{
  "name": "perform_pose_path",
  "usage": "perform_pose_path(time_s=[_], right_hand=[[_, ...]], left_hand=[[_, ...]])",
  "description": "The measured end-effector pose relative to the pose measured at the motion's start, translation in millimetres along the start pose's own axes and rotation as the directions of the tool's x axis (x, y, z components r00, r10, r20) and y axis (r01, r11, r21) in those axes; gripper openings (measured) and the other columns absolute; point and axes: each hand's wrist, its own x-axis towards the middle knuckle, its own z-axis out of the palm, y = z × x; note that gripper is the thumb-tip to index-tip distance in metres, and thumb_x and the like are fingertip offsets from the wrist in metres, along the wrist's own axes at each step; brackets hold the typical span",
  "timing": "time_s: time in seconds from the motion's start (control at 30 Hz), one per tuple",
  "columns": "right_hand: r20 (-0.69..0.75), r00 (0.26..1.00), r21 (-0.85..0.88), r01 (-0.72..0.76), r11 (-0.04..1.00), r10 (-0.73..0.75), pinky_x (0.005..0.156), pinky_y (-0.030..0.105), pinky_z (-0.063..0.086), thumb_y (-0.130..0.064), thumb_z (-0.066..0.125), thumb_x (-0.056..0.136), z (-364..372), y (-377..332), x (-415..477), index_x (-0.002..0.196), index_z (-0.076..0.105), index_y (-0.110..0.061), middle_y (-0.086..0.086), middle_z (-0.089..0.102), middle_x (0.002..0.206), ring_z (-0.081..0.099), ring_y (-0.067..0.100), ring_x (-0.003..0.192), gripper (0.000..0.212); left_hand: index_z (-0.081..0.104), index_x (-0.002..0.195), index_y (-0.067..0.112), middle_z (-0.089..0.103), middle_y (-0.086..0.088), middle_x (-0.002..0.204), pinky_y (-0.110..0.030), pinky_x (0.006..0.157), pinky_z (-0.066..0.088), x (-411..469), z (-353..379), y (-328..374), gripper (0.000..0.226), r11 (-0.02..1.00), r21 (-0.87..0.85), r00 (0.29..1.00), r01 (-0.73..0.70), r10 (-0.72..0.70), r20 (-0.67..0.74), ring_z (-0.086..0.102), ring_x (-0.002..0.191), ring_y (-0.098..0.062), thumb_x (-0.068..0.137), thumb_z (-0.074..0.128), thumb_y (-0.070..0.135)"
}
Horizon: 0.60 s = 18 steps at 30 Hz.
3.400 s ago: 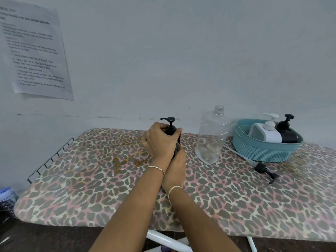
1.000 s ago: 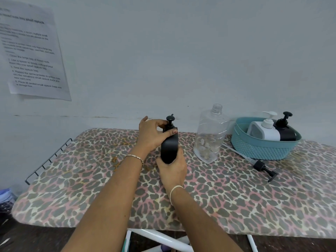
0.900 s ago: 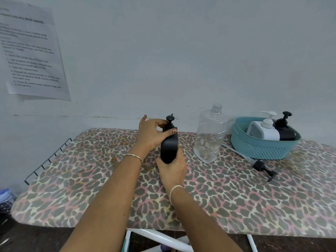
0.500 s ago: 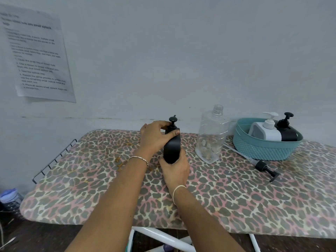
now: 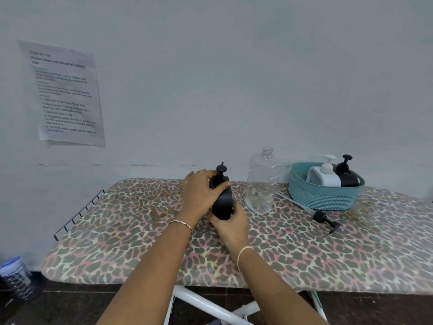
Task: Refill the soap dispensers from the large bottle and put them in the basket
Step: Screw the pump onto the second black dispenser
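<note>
A black soap dispenser [image 5: 224,202] with a black pump top stands on the leopard-print board [image 5: 304,249]. My left hand [image 5: 201,194] grips its upper body just under the pump. My right hand [image 5: 230,225] holds its base from the front. To the right stands the large clear bottle [image 5: 262,181], uncapped and nearly empty. Its black pump with a long tube [image 5: 324,219] lies on the board. A teal basket [image 5: 323,195] at the right holds a white dispenser [image 5: 324,174] and another black dispenser [image 5: 346,174].
The board stands against a pale wall with a printed sheet [image 5: 68,95] taped at the left. A wire rack [image 5: 77,214] sticks out at the board's left end. A small jar [image 5: 16,277] sits on the dark floor at lower left. White legs [image 5: 210,306] show below.
My left hand came off the pump head and now wraps the dispenser's shoulder. The black dispenser's body, earlier hidden by my hands, is in view. The view shifted slightly.
</note>
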Motion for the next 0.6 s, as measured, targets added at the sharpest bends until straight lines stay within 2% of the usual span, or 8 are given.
perform_pose_path(time_s=[0.1, 0.2, 0.3, 0.43, 0.5, 0.6], right_hand=[[-0.013, 0.996, -0.101, 0.088, 0.991, -0.09, 0.086, 0.021, 0.047, -0.049, 0.077, 0.063, -25, 2, -12, 0.119, 0.053, -0.036, -0.018, 0.057, 0.111, 0.055, -0.003, 0.102, 0.063], [-0.005, 0.985, -0.183, 0.166, 0.969, -0.17, 0.094, 0.027, 0.046, -0.064, 0.07, 0.065, -55, 4, -19, 0.124, 0.051, -0.031, -0.016, 0.055, 0.115, 0.052, 0.0, 0.108, 0.07], [-0.03, 0.972, -0.258, 0.218, 0.941, -0.233, 0.095, 0.032, 0.047, -0.073, 0.065, 0.067, -86, 8, -21, 0.123, 0.051, -0.031, -0.016, 0.056, 0.116, 0.053, 0.0, 0.109, 0.071], [-0.129, 0.955, -0.312, 0.217, 0.925, -0.268, 0.092, 0.033, 0.049, -0.076, 0.061, 0.07, -123, 12, -20, 0.122, 0.05, -0.031, -0.015, 0.056, 0.114, 0.053, -0.001, 0.107, 0.069], [-0.187, 0.933, -0.334, 0.234, 0.913, -0.307, 0.09, 0.029, 0.049, -0.073, 0.061, 0.073, -140, 10, -16, 0.118, 0.049, -0.033, -0.015, 0.056, 0.111, 0.054, -0.002, 0.104, 0.061], [-0.261, 0.907, -0.365, 0.225, 0.904, -0.331, 0.09, 0.024, 0.046, -0.067, 0.063, 0.075, -165, 8, -3, 0.121, 0.051, -0.029, -0.014, 0.058, 0.112, 0.054, 0.001, 0.107, 0.061]], left_hand=[[0.071, 0.111, 0.019, 0.069, 0.002, 0.109, -0.022, 0.09, 0.042, -5, -2, 20, 0.04, 0.995, -0.104, 1.0, 0.013, -0.011, 0.015, 0.061, 0.103, -0.013, 0.079, 0.076, 0.042], [0.072, 0.108, 0.018, 0.069, 0.001, 0.107, -0.023, 0.09, 0.046, -6, 1, 42, 0.039, 0.985, -0.17, 0.999, -0.022, 0.029, 0.039, 0.062, 0.101, -0.012, 0.076, 0.079, 0.04], [0.073, 0.106, 0.018, 0.071, 0.001, 0.105, -0.025, 0.089, 0.051, -5, 13, 67, 0.039, 0.965, -0.26, 0.998, -0.034, 0.047, 0.046, 0.065, 0.098, -0.01, 0.074, 0.081, 0.039], [0.073, 0.106, 0.016, 0.071, 0.004, 0.101, -0.012, 0.078, 0.051, -1, 38, 103, 0.039, 0.932, -0.36, 0.993, -0.048, 0.084, 0.085, 0.066, 0.094, -0.004, 0.073, 0.082, 0.036], [0.073, 0.106, 0.016, 0.071, 0.004, 0.102, -0.012, 0.078, 0.051, 1, 53, 122, 0.038, 0.919, -0.389, 0.99, -0.067, 0.11, 0.088, 0.065, 0.094, -0.004, 0.073, 0.082, 0.035], [0.073, 0.106, 0.016, 0.069, 0.002, 0.105, -0.019, 0.083, 0.053, 8, 76, 148, 0.035, 0.906, -0.414, 0.988, -0.086, 0.132, 0.083, 0.064, 0.096, -0.006, 0.076, 0.081, 0.032]])
